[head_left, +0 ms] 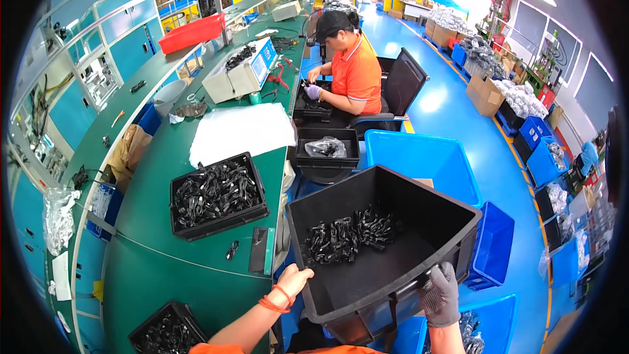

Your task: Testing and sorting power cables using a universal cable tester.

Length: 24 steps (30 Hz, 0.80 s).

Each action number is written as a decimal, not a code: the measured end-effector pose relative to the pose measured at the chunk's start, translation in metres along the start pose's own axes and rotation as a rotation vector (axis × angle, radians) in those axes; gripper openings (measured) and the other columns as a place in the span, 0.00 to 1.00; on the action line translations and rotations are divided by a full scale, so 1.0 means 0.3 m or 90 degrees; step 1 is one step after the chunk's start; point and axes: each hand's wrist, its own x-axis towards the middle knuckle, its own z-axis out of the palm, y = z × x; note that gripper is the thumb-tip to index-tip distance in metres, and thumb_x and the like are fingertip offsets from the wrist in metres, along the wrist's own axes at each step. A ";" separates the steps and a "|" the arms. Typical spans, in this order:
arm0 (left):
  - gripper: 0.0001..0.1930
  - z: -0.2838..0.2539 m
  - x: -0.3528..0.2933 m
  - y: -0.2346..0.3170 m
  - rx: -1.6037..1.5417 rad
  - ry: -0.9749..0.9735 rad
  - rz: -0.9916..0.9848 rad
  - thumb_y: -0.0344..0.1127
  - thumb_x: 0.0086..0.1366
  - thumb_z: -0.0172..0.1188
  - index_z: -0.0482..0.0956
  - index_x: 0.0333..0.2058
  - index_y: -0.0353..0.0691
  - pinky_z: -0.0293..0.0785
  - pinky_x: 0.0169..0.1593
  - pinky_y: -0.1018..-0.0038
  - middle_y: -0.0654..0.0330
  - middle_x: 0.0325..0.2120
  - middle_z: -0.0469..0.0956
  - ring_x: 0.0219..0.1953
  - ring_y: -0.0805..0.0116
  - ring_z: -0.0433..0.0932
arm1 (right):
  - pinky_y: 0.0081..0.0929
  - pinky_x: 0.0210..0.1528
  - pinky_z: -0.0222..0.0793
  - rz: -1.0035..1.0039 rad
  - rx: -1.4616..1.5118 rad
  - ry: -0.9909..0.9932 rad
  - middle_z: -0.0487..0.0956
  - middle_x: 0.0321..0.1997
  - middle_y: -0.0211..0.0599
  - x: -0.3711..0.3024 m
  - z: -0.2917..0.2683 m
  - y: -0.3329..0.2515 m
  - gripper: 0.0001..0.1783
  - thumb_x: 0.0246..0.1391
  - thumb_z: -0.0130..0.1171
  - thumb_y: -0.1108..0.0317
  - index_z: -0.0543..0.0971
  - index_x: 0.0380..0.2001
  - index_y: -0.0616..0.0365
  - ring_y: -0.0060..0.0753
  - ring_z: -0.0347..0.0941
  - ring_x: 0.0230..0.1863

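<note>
A large black plastic bin (pixel 429 213) is tilted in front of me, beside the green bench. Bundled black cables (pixel 337 239) lie in a heap on its floor toward the left. My bare left hand (pixel 293 283), with red bands at the wrist, is closed on the bin's near left edge. On the near right side, my right hand (pixel 442 295) in a grey glove grips the bin's rim. A black tray (pixel 254 216) full of similar cables rests on the bench to the left, with one loose coiled cable (pixel 232 250) close by.
Another cable-filled tray (pixel 139 339) sits at the lower left. Blue bins (pixel 468 167) stand beyond and right of the black bin. Ahead, a co-worker in orange (pixel 357 75) sits handling dark items beside the bench. A white sheet (pixel 246 131) and a tester box (pixel 226 82) lie on the bench (pixel 147 242).
</note>
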 end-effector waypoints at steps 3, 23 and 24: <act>0.09 -0.031 -0.053 0.082 -0.089 -0.069 -0.116 0.27 0.54 0.56 0.78 0.35 0.33 0.71 0.37 0.76 0.61 0.30 0.77 0.32 0.73 0.76 | 0.19 0.33 0.65 0.019 0.001 -0.025 0.70 0.29 0.25 -0.006 0.078 -0.075 0.09 0.50 0.56 0.78 0.67 0.29 0.54 0.19 0.68 0.30; 0.14 0.371 0.596 0.562 -0.358 -0.097 0.044 0.36 0.51 0.56 0.75 0.22 0.26 0.79 0.26 0.67 0.51 0.21 0.76 0.23 0.59 0.78 | 0.26 0.52 0.63 -0.232 -0.442 -0.133 0.72 0.51 0.36 0.826 0.522 -0.302 0.39 0.44 0.70 0.61 0.64 0.58 0.61 0.28 0.68 0.50; 0.14 0.384 0.650 0.571 -0.353 -0.078 0.023 0.36 0.51 0.56 0.75 0.23 0.26 0.79 0.26 0.67 0.51 0.21 0.77 0.23 0.59 0.78 | 0.26 0.54 0.62 -0.235 -0.478 -0.094 0.71 0.52 0.37 0.863 0.537 -0.276 0.45 0.41 0.72 0.60 0.61 0.60 0.60 0.30 0.68 0.52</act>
